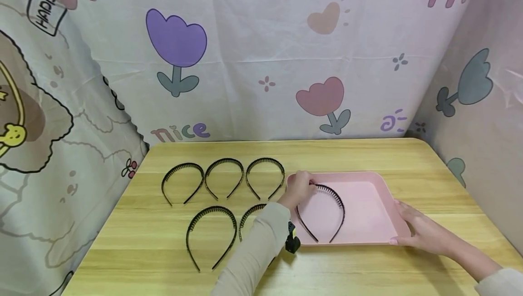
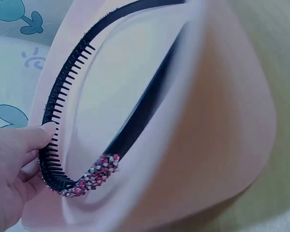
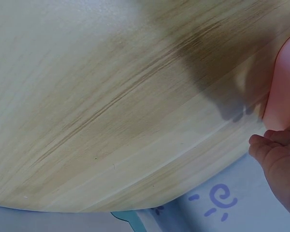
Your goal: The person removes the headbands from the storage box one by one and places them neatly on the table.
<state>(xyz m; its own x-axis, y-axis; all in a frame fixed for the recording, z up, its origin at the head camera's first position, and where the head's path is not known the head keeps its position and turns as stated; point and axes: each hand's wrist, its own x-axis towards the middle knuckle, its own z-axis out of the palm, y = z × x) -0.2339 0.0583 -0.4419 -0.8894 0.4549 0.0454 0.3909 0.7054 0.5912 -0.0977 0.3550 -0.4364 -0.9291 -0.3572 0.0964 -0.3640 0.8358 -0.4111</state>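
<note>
My left hand pinches a black toothed headband near the top of its curve, at the left side of a pink tray. In the left wrist view the thumb lies on the comb teeth, and red, pink and white stones cover part of the headband's outer side. Its two ends point toward the front of the tray; whether it touches the tray floor I cannot tell. My right hand holds the tray's right side, thumb by the front corner. The right wrist view shows only part of that hand against the tray wall.
Left of the tray, several black headbands lie in two rows on the wooden table, such as one at the back and one in front. My left sleeve covers part of the front row. A patterned cloth hangs behind.
</note>
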